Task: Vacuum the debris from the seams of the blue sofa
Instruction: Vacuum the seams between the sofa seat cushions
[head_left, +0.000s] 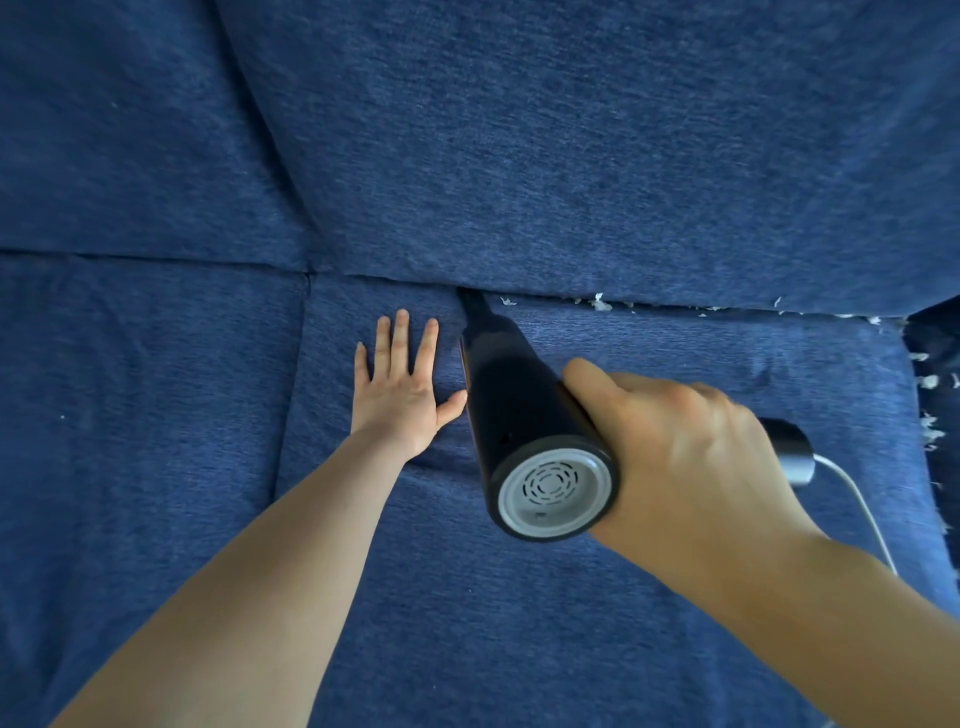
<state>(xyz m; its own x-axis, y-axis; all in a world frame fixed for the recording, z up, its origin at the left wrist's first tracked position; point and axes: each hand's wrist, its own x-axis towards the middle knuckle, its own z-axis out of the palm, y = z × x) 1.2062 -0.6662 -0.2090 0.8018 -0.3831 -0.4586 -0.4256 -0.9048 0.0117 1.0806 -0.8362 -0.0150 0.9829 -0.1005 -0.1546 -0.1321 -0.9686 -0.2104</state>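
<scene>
The blue sofa (571, 156) fills the view, its seat cushions below and back cushions above, divided by a horizontal seam (395, 278). On the left, the left hand (402, 384) lies flat on the seat cushion with fingers spread and straight, pressing the fabric just in front of that seam. Just beside its thumb is a black handheld vacuum (524, 415) — its narrow nozzle tip pushed into the seam, its grey vented rear end facing the camera. The right hand (685, 452) grips the vacuum's handle, fingers curled round it. A white cord (862, 512) trails from the handle's end toward the lower right. Further right, white debris (600, 302) sits scattered along the seam, and more flecks lie in the gap at the cushion's right edge.
</scene>
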